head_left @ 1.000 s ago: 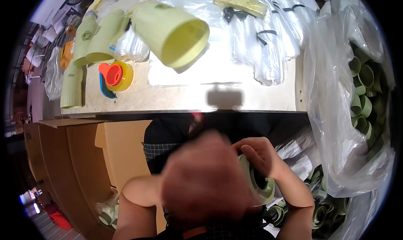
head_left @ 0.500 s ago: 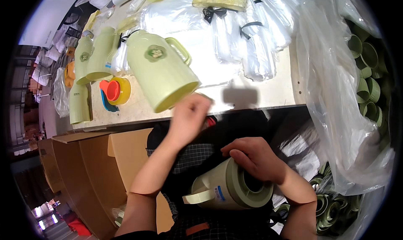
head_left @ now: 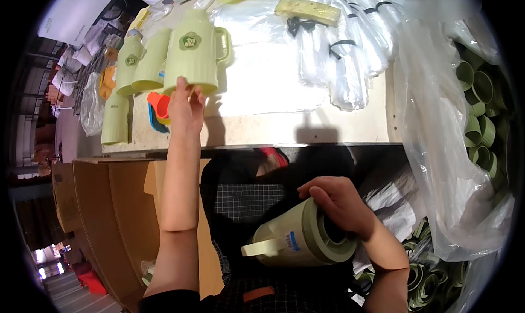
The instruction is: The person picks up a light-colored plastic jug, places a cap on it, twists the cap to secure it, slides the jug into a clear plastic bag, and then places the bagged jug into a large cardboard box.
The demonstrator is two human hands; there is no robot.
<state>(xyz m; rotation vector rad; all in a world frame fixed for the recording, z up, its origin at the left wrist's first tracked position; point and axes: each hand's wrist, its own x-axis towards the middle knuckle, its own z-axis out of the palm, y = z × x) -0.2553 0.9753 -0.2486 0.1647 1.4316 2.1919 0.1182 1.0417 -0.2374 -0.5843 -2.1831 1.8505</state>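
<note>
At the table's left part, my left hand (head_left: 188, 108) has its fingers at the bottom rim of a pale green thermos jug shell (head_left: 192, 53). The shell has a side handle and a dark green flower badge, and stands nearly upright. In my lap lies a second pale green jug (head_left: 281, 236), on its side, handle to the left and a blue-and-white sticker on its wall. Its round base with a dark opening faces right. My right hand (head_left: 342, 206) is curled over that base's rim, thumb across the edge; some fingertips are hidden.
More green shells (head_left: 150, 61) stand at the table's left, beside orange and blue cups (head_left: 158, 105). Bundled clear plastic bags (head_left: 350, 72) and a yellowish block (head_left: 306, 11) lie farther back. A cardboard box (head_left: 120, 203) is below left; plastic-lined green parts (head_left: 481, 110) are right.
My left hand has moved the shell left and away from me, from a tilted pose to nearly upright beside the other shells. My right hand and the lap jug have barely moved.
</note>
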